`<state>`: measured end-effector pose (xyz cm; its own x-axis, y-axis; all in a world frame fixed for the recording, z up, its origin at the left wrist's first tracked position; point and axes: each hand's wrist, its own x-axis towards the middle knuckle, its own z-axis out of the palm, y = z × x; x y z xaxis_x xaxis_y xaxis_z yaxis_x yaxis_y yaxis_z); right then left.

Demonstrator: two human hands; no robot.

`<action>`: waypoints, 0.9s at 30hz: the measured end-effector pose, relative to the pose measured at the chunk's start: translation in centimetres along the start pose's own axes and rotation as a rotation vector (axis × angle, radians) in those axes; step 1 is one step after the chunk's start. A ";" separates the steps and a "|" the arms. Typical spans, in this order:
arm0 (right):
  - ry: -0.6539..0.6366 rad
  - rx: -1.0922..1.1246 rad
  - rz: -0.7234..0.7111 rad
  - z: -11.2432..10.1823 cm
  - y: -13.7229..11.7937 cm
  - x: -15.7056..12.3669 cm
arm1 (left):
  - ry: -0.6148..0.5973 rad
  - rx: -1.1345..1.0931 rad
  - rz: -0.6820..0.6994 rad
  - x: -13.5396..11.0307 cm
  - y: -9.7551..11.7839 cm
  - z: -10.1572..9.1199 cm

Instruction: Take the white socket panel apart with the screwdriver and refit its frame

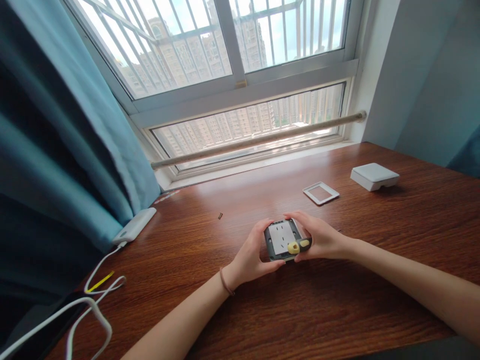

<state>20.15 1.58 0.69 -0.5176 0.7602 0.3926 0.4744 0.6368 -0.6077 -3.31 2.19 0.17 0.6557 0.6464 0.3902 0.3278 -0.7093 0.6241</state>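
Both hands on the wall socket module (pixel 280 239), held just above the wooden desk (pixel 337 310), near its middle; grey back frame, white face up, slots visible. Left hand (pixel 250 257) grips the module's left edge, thumb underneath at the front, fingers curled over the far corner. Right hand (pixel 322 237) wraps the right edge, fingers closed; it also pins a stubby screwdriver (pixel 298 245), yellow-and-black handle, against the module's lower right corner. Any print on the socket face is too small to read; no brand legible anywhere.

Loose on the desk: white cover frame (pixel 321 193) beyond the hands; white box (pixel 374 176) further right; small dark screw (pixel 220 216) to the left; white power bank (pixel 135 225) with cables (pixel 93 300) by the blue curtain (pixel 56 150).
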 end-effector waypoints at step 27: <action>0.508 -0.345 0.283 -4.0 3.1 0.8 | 0.049 0.357 0.021 -0.1 0.0 0.5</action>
<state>24.07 4.70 1.87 0.0190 0.8159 0.5778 0.7861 0.3449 -0.5129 -3.03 1.95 -0.21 0.6341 0.6372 0.4380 0.5370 -0.7705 0.3435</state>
